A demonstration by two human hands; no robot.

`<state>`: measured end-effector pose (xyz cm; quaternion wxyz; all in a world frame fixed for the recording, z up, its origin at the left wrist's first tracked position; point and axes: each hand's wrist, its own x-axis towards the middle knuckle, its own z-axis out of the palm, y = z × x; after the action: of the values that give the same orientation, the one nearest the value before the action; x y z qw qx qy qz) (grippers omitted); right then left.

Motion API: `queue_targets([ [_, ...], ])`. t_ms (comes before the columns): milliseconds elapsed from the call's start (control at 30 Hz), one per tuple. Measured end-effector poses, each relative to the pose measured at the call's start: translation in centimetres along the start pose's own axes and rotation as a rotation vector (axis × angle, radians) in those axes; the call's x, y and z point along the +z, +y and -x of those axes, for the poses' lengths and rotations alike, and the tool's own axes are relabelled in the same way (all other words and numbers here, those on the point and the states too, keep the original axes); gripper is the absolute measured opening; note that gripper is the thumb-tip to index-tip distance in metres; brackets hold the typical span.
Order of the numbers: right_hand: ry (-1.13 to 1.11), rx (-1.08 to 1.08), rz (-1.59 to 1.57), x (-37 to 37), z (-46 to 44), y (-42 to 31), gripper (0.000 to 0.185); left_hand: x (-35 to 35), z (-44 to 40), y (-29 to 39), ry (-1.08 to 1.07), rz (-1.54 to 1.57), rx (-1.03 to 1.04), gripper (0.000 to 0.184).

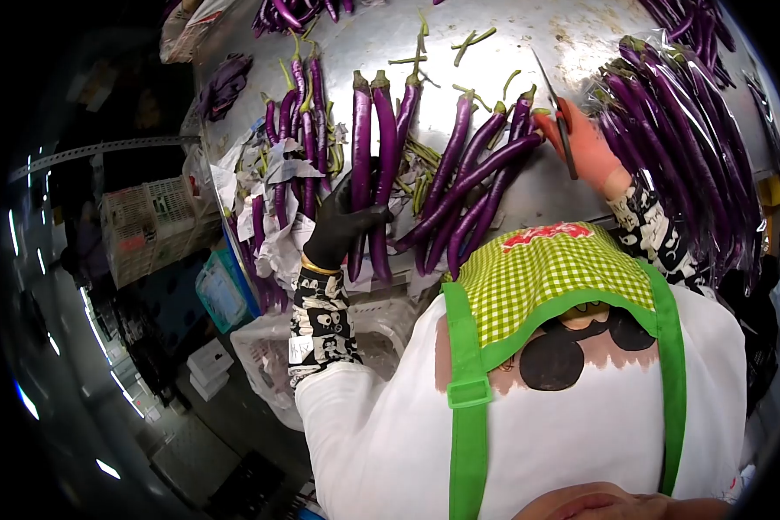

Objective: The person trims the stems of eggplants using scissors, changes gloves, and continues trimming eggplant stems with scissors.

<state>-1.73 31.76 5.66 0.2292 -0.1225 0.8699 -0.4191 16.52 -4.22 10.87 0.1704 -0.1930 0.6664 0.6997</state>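
Note:
My left hand (345,227), in a black glove, is closed around two long purple eggplants (383,165) that stand side by side, stems up. My right hand (588,149), in a pinkish-orange glove, grips a narrow-bladed knife (567,143) with a dark handle, its tip pointing away from me. The right fingertips are at the stem end of a slanting eggplant (485,166), which lies across several others in front of me. Whether they pinch that eggplant is unclear. Cut green stems (474,45) are scattered on the metal table (511,74).
A clear bag of eggplants (672,130) lies at the right. More eggplants (314,113) and crumpled paper (282,247) are on the left. A dark crumpled glove or cloth (225,87) sits near the left edge. Below it stand a white basket (277,347) and a crate (156,212).

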Motion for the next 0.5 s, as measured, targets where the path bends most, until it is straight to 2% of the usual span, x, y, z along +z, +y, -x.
queue_targets([
  [33, 0.033, -0.025, 0.184, 0.0, 1.0, 0.8, 0.056, 0.1, -0.5, -0.4, -0.012, -0.038, 0.008, 0.066],
  [133, 0.184, -0.075, 0.359, 1.6, 4.0, 5.6, 0.058, 2.0, -2.4, -1.5, -0.062, 0.081, 0.039, 0.067],
  [167, 0.114, -0.056, 0.473, 1.3, 4.7, 6.0, 0.051, 2.6, -2.9, -1.7, -0.101, 0.047, 0.038, 0.067],
  [267, -0.236, 0.220, 0.723, -1.1, 5.6, 0.8, 0.048, 4.0, -4.9, -3.1, -0.138, 0.006, 0.071, 0.069],
  [300, -0.037, 0.029, 0.719, -0.5, 6.5, 1.2, 0.043, 4.6, -5.4, -3.2, -0.160, 0.005, 0.085, 0.072],
  [367, -0.159, 0.031, 0.419, -0.1, 6.7, -0.1, 0.041, 5.4, -6.0, -3.2, -0.199, 0.002, 0.113, 0.077],
  [433, -0.283, 0.069, 0.075, 1.3, 6.7, 0.3, 0.033, 3.9, -7.1, -5.6, -0.126, -0.284, 0.167, 0.078],
  [467, -0.388, 0.162, -0.274, 2.4, 6.8, 1.3, 0.032, 3.3, -7.6, -6.3, -0.085, -0.427, 0.197, 0.079],
  [500, -0.489, 0.250, -0.624, 3.3, 6.9, 2.4, 0.030, 3.7, -7.6, -6.0, -0.065, -0.320, 0.150, 0.082],
])
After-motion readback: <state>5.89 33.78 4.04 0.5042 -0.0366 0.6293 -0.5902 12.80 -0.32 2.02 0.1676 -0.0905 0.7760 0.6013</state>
